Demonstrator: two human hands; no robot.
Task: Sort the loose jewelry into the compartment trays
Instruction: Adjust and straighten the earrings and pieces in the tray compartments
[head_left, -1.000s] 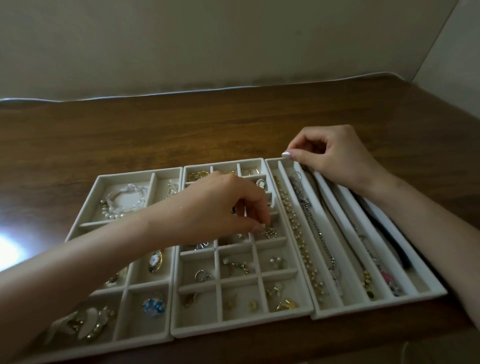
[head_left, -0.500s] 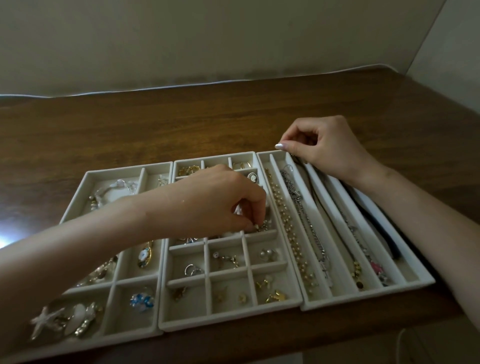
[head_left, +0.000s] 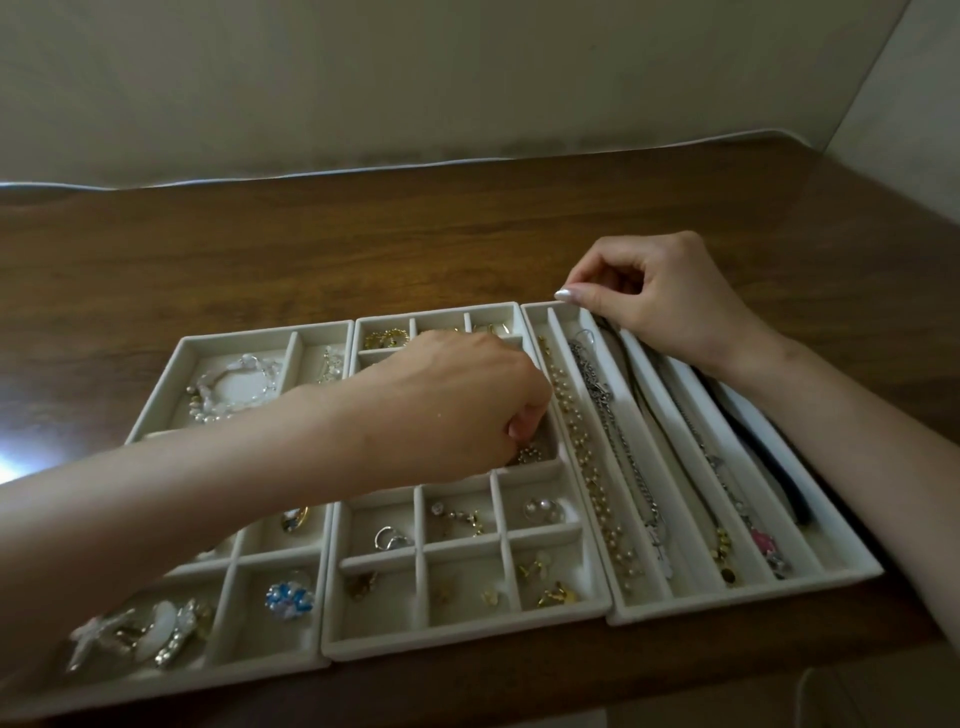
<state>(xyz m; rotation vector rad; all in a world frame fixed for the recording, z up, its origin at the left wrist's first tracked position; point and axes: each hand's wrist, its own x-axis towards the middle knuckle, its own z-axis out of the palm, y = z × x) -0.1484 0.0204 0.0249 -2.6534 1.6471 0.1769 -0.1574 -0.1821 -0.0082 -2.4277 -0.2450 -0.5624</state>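
Three cream compartment trays lie side by side on a wooden table. My left hand (head_left: 457, 410) reaches over the middle tray (head_left: 462, 631). Its fingertips are pinched down in a right-column cell on a small beaded piece (head_left: 532, 454). My right hand (head_left: 670, 306) rests curled at the far end of the right tray (head_left: 748, 597), its forefinger on the rim, and I see nothing held in it. That tray's long slots hold a pearl strand (head_left: 587, 457), a silver chain (head_left: 618, 441) and other necklaces. The left tray (head_left: 156, 410) holds a pearl bracelet (head_left: 234, 384), a blue brooch (head_left: 290, 597) and a starfish piece (head_left: 98, 636).
Small earrings and rings sit in the middle tray's near cells. The brown table (head_left: 363, 249) stretches behind the trays to a pale wall, and a second wall closes the right side. The trays lie close to the table's near edge. Glare marks the table at the far left.
My left fingertips have stayed in the same cell and dipped slightly lower onto the beaded piece. My right hand has held its place at the tray's far end. The view has shifted a little.
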